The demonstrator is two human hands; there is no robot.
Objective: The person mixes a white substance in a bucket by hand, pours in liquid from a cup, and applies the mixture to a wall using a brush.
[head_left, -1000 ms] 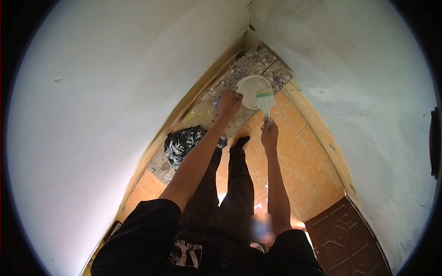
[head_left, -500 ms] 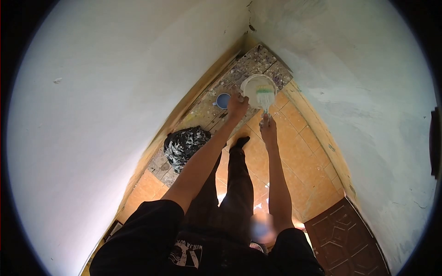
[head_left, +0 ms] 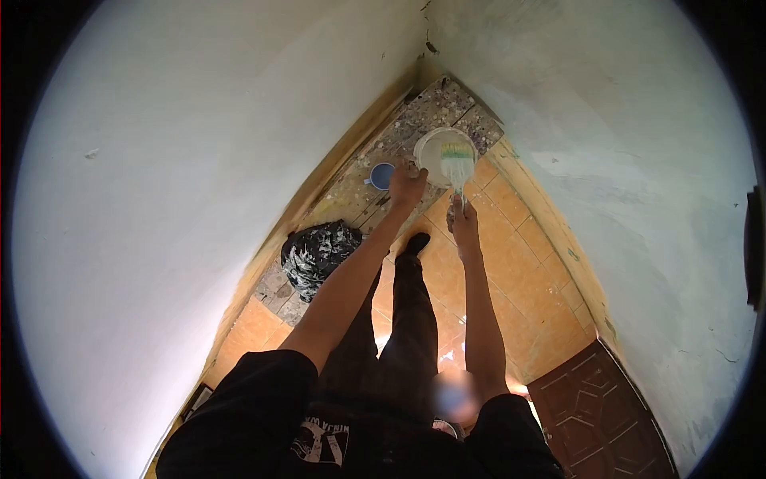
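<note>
My left hand [head_left: 408, 188] is closed on the near-left rim of a round white bucket [head_left: 425, 144], its fingers at the edge. My right hand [head_left: 463, 219] grips the handle of a wide paintbrush [head_left: 457, 165]. The brush has pale, paint-coated bristles with a yellow-green band, and it overlaps the right part of the bucket's opening. Just left of my left hand stands a blue mug [head_left: 382, 176] on a paint-spattered plank surface [head_left: 447, 102].
A black, white-streaked bundle [head_left: 319, 251] lies on the spattered boards. Pale walls [head_left: 199, 160] meet in a corner ahead. Orange tiles [head_left: 511, 271] cover the floor, with my foot [head_left: 416, 243] on them. A brown panelled door [head_left: 602, 407] is at lower right.
Both hands, the bucket and the brush stay almost in place. The whole view has shifted very slightly.
</note>
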